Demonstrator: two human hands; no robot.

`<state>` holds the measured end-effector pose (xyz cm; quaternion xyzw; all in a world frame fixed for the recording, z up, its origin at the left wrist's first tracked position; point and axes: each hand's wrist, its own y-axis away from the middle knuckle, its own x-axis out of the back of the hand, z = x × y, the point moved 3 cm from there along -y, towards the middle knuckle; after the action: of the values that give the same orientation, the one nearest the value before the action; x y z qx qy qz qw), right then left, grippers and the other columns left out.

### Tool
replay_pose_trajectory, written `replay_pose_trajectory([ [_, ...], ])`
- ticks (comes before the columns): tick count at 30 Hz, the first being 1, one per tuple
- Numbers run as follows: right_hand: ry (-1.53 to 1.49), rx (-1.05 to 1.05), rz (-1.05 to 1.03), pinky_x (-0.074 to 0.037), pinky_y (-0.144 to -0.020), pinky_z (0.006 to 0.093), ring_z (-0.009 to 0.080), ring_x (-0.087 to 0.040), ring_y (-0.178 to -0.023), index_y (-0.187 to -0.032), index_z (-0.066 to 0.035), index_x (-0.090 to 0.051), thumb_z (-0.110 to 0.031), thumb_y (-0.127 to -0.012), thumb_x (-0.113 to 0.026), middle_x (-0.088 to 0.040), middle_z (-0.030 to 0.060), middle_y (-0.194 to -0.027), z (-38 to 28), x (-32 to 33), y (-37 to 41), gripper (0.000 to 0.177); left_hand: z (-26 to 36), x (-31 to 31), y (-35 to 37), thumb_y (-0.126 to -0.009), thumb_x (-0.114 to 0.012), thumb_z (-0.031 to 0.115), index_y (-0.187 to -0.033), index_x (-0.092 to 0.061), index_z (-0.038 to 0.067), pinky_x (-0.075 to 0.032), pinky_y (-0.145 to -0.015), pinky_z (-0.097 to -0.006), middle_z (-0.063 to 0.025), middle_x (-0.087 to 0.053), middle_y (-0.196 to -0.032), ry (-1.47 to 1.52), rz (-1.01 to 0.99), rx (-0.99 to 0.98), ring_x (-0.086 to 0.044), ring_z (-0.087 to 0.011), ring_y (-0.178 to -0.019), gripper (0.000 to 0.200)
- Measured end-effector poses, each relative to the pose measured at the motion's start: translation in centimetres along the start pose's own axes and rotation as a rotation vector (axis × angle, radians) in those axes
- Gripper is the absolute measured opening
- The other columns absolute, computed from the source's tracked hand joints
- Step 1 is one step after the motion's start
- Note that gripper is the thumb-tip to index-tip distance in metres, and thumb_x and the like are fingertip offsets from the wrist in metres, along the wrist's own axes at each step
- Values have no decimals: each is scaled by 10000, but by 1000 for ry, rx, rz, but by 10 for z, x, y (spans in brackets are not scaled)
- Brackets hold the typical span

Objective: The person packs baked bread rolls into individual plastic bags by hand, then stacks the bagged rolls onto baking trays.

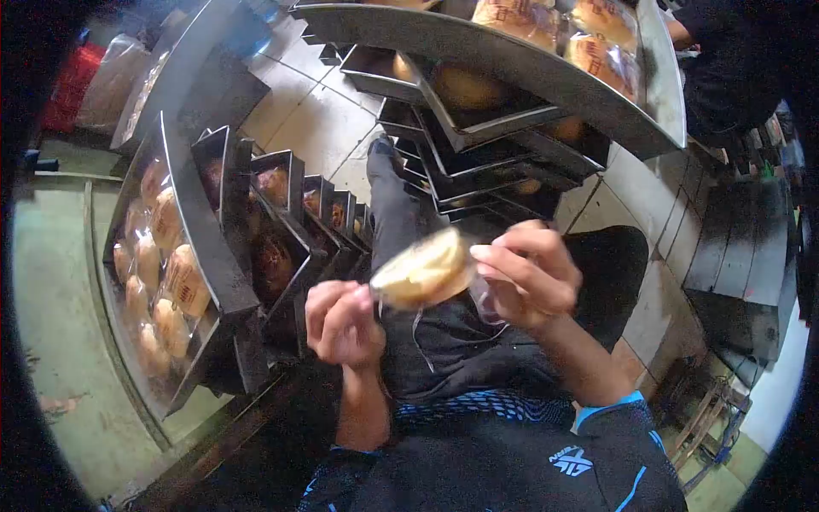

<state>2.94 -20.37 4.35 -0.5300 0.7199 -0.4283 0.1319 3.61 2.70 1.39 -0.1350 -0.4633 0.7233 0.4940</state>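
A pale golden bread roll [424, 271], blurred by motion, is held over my lap between both hands. It seems to be in a clear plastic bag, part of which shows below my right fingers. My left hand [345, 322] is closed, thumb and fingertips pinching at the roll's left end. At the other end, my right hand [533, 273] pinches with thumb and forefinger. Nearest on the left stands a metal tray [198, 213] of wrapped rolls [183, 280] with printed labels. Another metal tray [503, 55] of wrapped, labelled rolls [597, 64] is ahead to the right.
Stacked dark baking trays [431, 149] holding bread rise ahead, with more trays [294, 213] stacked on the left. Tiled floor [294, 107] shows between them. Another person's dark clothing [734, 68] is at the far right. Dark metal trays [738, 247] stand below there.
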Motion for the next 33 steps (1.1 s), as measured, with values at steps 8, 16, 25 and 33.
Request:
replay_pose_trajectory([
  [8,-128,-306,-136,-510,-634,311,183,-604,-703,-867,-70,-733,-149,-888,-747,-632,58,-825,56,-54,50,83,-50,-3,48,-858,-771,97,-926,-749,11,-521,-651,-308,-106,-658,-829,4,-69,226,-653,-219,-736,111],
  [16,-8,-579,116,-365,-491,351,210,-486,-516,-661,-27,-568,-149,-938,-682,-512,93,-624,93,-91,19,323,-69,-36,23,-964,-677,112,-865,-716,-6,-342,-522,-223,22,-609,-705,98,1,790,-459,-46,-592,158],
  [25,120,-1105,-594,-449,-602,465,377,-619,-651,-723,34,-640,-189,-937,-640,-624,226,-727,47,-44,155,308,-13,40,127,-910,-724,51,-877,-720,-46,-472,-547,-220,-48,-677,-760,-47,-251,776,-610,-90,-626,103],
  [33,192,-238,-637,-442,-1037,534,304,-655,-1129,-1215,-69,-670,-210,-701,-821,-706,151,-1162,20,-74,52,554,-43,-1,27,-951,-706,167,-880,-743,-26,-385,-484,-194,-1,-666,-696,205,-290,1090,-517,-24,-540,209],
])
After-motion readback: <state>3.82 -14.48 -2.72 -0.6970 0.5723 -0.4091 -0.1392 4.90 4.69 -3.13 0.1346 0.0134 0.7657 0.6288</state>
